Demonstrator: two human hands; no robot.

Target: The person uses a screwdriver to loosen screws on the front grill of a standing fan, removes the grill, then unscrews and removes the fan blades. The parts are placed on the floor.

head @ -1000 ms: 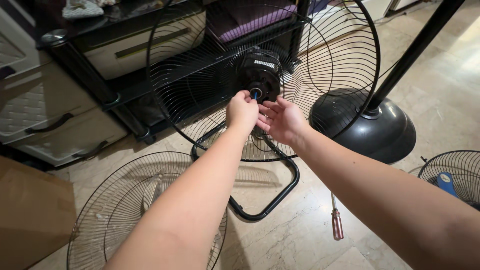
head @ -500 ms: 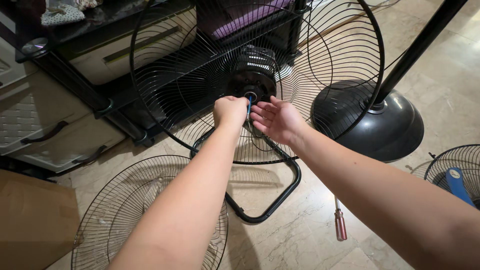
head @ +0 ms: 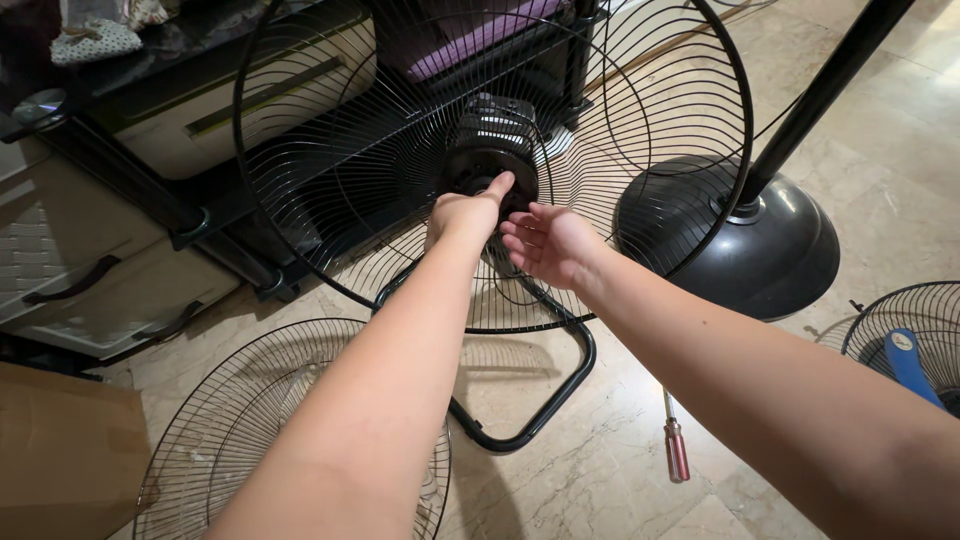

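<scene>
The left hand [head: 462, 215] is curled loosely, its forefinger stretched out and pressing on the black motor hub [head: 487, 165] at the middle of the rear fan guard [head: 330, 150]; it grips nothing that shows. The right hand [head: 545, 243] is open, palm up and fingers relaxed, just below and beside the hub, empty. The guard stands upright on a black tube stand [head: 560, 385] on the pale marble floor [head: 600, 470]. A second wire guard [head: 250, 420] lies flat at lower left, next to a plain brown cardboard box [head: 65, 450] with no label showing. A screwdriver [head: 675, 445] with a reddish handle lies on the floor at right, near a round black fan base [head: 790, 250] with a pole. Another fan with a blue blade [head: 910, 360] sits at the right edge.
</scene>
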